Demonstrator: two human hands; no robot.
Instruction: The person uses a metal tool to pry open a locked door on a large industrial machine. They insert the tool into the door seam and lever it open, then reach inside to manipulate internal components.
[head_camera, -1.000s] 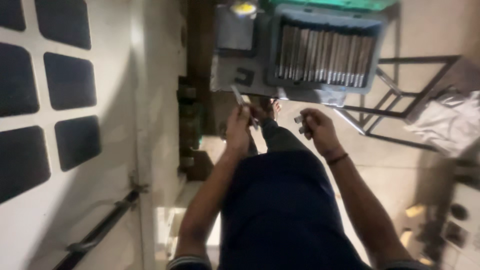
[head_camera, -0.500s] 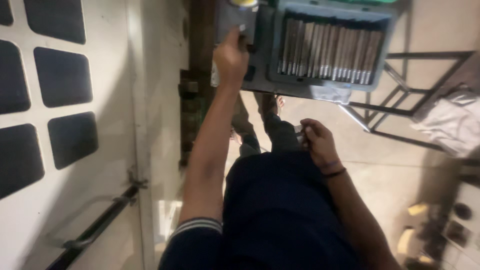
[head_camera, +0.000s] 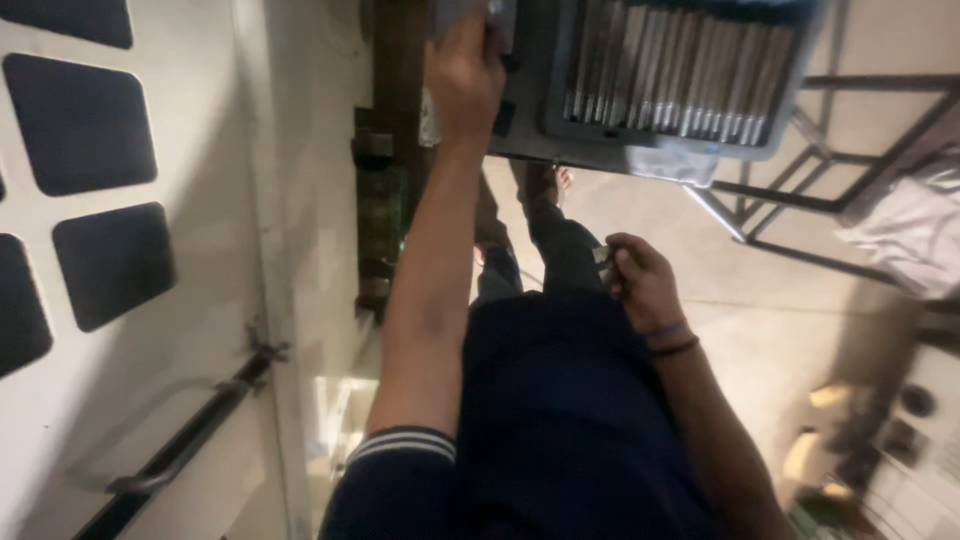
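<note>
My left hand (head_camera: 465, 75) reaches far forward to the grey surface beside a blue-grey crate (head_camera: 655, 140) that holds a row of several metal rods (head_camera: 680, 70). Its fingers are curled at the frame's top edge, and what they hold is hidden. My right hand (head_camera: 640, 285), with bands on its wrist, stays near my lap, closed around a small metal piece (head_camera: 603, 256). My dark trousers and feet show below the crate.
A dark metal frame stand (head_camera: 830, 200) carries the crate, with a crumpled white plastic sheet (head_camera: 900, 230) to its right. On the left is a pale panel with dark square openings (head_camera: 100, 260) and a black bar handle (head_camera: 180, 450). Small pale containers (head_camera: 830, 395) sit at lower right.
My left hand has stretched from in front of my body out to the surface beside the crate. The right hand has kept its small piece and hardly moved.
</note>
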